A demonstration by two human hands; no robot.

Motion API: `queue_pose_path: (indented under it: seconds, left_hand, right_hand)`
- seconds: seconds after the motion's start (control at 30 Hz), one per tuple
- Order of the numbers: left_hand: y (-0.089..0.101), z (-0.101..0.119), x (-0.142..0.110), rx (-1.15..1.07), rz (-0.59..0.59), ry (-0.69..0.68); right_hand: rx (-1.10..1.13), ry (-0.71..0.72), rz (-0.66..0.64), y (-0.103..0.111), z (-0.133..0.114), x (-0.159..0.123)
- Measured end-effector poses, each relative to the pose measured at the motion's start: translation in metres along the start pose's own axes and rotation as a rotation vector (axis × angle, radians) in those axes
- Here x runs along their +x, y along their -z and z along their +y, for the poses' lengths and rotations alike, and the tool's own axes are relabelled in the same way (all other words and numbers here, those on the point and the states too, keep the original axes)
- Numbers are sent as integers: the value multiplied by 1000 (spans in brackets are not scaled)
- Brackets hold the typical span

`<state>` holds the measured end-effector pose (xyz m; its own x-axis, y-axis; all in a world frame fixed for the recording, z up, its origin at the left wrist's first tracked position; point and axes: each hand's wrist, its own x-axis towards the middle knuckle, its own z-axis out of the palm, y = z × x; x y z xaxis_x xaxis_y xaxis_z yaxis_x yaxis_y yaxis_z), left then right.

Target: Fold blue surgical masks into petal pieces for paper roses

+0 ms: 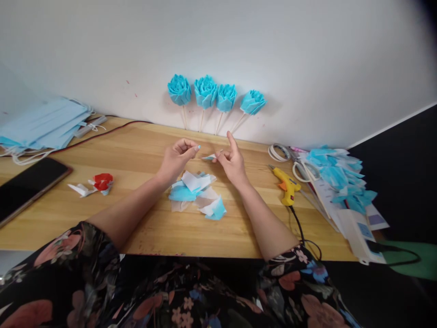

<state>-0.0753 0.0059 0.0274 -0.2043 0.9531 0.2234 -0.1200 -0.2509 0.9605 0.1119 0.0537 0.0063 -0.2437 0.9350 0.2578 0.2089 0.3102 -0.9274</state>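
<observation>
My left hand (178, 157) is closed in a pinch, and a tiny blue scrap (199, 147) shows at its fingertips. A little to the right, my right hand (232, 161) pinches a thin white-and-blue petal piece (209, 157) between thumb and fingers, its index finger stretched up. The two hands are apart, above the wooden table. Below them lies a loose heap of blue and white fabric pieces (184, 193). Against the wall behind lean several blue fabric roses (205, 91) on thin sticks.
On the right are a yellow glue gun (288, 186) with its cord, tape rolls (279, 152), scissors (302, 172), more blue pieces (336, 175) and a white power strip (358, 234). To the left are face masks (48, 120), a phone (30, 189) and a red-and-white scrap (102, 181).
</observation>
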Motion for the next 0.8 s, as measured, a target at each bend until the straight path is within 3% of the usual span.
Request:
queue_pose_path:
  seconds: [0.1, 0.23, 0.3, 0.53, 0.8]
  left_hand:
    - [-1, 1, 0, -14, -12, -2]
    - [-2, -1, 0, -19, 1, -1]
    - [-3, -2, 0, -3, 4, -14]
    - [-3, -2, -5, 310, 12, -214]
    - [-5, 1, -11, 457, -23, -305]
  right_hand:
    - [-151, 79, 0, 5, -1, 0]
    - [-633, 251, 156, 12, -5, 3]
    - [-744, 340, 220, 11, -11, 1]
    - [-668, 629, 177, -11, -36, -15]
    - [-676, 682, 192, -15, -36, -16]
